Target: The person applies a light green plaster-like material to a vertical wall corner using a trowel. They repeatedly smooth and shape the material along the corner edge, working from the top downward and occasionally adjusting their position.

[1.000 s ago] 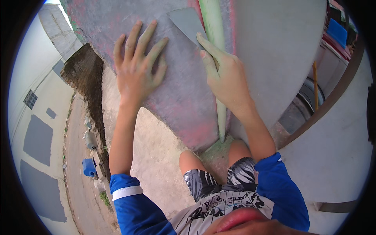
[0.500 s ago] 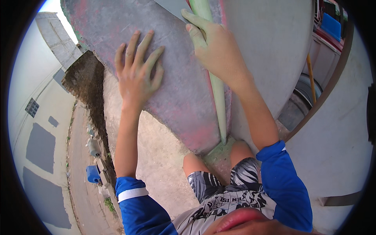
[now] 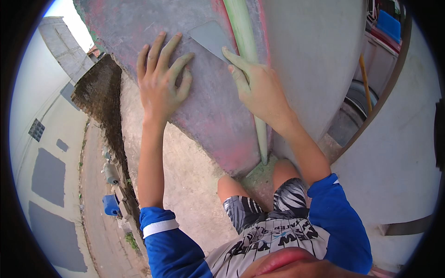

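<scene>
My right hand [image 3: 263,92] is closed around a putty knife, whose handle is mostly hidden in my grip. Its broad grey blade [image 3: 211,39] points up and left over a rough grey concrete surface [image 3: 208,111] with faded pink patches. Under and beside that hand runs a pale green pipe [image 3: 262,141], lengthwise along the surface's right side. My left hand [image 3: 162,88] rests with spread fingers on the concrete, left of the blade, holding nothing. Greenish dust coats the fingers of both hands.
A smooth grey wall [image 3: 306,60] rises right of the pipe. Beyond an opening stand a blue container [image 3: 388,25], a yellow pole [image 3: 366,83] and a tyre [image 3: 359,99]. At left, the ledge drops to a lane [image 3: 95,185] with a blue container [image 3: 110,205].
My right hand has moved down, toward me, with the putty knife, so more of the blade shows. The left hand stays spread on the concrete in nearly the same place.
</scene>
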Available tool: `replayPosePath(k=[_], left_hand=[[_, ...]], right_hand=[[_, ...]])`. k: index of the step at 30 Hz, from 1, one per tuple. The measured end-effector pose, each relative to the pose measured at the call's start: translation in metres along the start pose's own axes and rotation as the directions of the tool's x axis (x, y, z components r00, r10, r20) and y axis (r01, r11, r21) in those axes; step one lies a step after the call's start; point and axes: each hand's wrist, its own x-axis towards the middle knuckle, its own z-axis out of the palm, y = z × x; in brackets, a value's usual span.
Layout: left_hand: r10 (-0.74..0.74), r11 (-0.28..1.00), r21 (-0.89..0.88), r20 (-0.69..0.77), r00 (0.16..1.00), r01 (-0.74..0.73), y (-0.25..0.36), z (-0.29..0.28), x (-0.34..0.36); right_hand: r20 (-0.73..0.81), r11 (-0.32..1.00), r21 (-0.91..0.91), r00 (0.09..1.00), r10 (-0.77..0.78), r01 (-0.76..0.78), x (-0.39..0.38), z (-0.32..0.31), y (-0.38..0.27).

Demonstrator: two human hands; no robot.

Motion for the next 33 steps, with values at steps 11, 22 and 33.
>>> replayPosePath(k=[11, 22, 33], left_hand=[[0.011, 0.998, -0.064, -0.042, 0.999, -0.014, -0.001, 0.0, -0.005], [-0.21, 0.867, -0.483, -0.128, 0.969, 0.124, 0.033, 0.025, -0.04], [0.021, -0.539, -0.321, 0.919, 0.394, 0.779, 0.277, 0.019, -0.183]], right_hand=[[-0.046, 1.0, 0.012, 0.999, -0.028, 0.028, 0.001, 0.0, 0.012], [0.51, 0.866, 0.236, 0.815, 0.275, -0.44, -0.176, 0.0, 0.08], [0.731, -0.157, 0.593, 0.447, 0.515, -0.79, -0.339, -0.081, 0.071]])
